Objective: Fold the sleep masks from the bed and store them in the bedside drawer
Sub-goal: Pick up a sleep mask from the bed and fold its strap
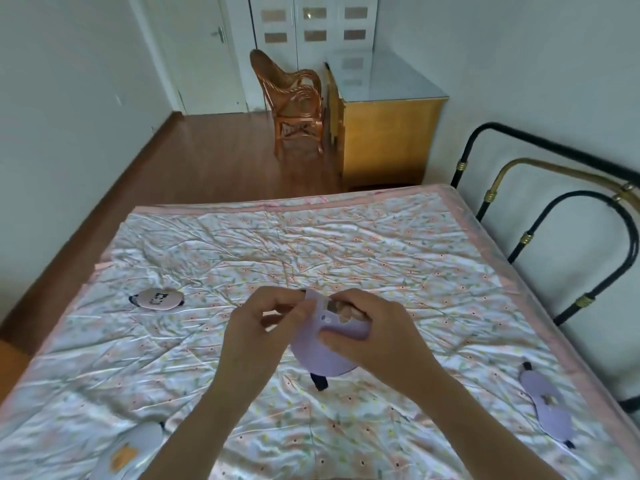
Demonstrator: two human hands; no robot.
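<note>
Head view: a lilac mask (320,355) is pinched by both hands, left (258,336) and right (372,336), above the bed (346,244); folding is under way; halves need aligning next.

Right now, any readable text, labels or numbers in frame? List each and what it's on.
Nothing legible.
Pink sleep mask: dark print, too blurred to read.
Grey sleep mask: orange patch, too blurred to tell.
Lilac mask in both hands and lilac mask by bed edge: no text visible.
</note>
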